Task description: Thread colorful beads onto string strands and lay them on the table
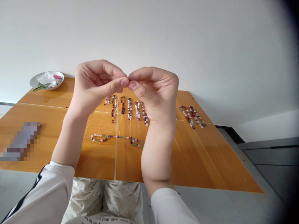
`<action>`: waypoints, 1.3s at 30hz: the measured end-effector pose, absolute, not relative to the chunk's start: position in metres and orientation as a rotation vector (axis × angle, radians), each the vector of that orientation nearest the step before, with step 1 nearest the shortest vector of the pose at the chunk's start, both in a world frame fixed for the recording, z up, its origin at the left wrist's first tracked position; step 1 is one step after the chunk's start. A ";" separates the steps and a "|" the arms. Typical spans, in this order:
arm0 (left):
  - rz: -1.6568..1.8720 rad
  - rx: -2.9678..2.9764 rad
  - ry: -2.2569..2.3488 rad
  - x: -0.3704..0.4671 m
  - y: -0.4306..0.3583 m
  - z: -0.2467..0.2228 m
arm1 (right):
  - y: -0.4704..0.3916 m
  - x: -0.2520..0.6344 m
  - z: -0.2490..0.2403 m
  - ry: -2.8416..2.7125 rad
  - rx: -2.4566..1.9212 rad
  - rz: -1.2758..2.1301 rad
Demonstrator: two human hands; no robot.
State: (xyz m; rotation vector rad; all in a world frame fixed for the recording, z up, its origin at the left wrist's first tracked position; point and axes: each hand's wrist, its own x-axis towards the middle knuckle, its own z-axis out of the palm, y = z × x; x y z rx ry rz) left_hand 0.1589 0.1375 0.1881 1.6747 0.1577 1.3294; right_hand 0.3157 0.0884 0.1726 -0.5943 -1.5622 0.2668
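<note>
"Left hand (100, 77) and right hand (155, 88)?"
"Both pinched, touching each other; I can't tell what's held."
"And the strand (112, 136)?"
"Six o'clock from them, on the glossy wooden table (198, 161): small rounded beads (93, 140), pink, green and dark, curled at both ends."

wall (149, 31): plain, whitish, spreading from 9 through 12 to 3 o'clock
table (198, 161): glossy orange-brown wood, crossed by pale seams, near right corner toward 4 o'clock
floor (224, 205): grey, around 8 o'clock and between 4 and 5
grey furniture (273, 157): flat-faced, between 3 and 4 o'clock
light: soft, dimming toward 3 o'clock
</note>
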 end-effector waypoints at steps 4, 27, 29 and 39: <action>1.343 1.686 0.150 0.159 0.137 0.189 | 0.086 0.316 0.174 -1.584 -0.684 0.225; 1.177 1.608 0.221 0.160 0.136 0.186 | 0.084 0.299 0.177 -1.503 -0.701 -0.108; 1.193 1.623 0.229 0.161 0.136 0.186 | 0.088 0.300 0.176 -1.501 -0.631 -0.065; 1.362 1.720 0.163 0.167 0.138 0.186 | 0.093 0.301 0.172 -1.511 -0.610 -0.029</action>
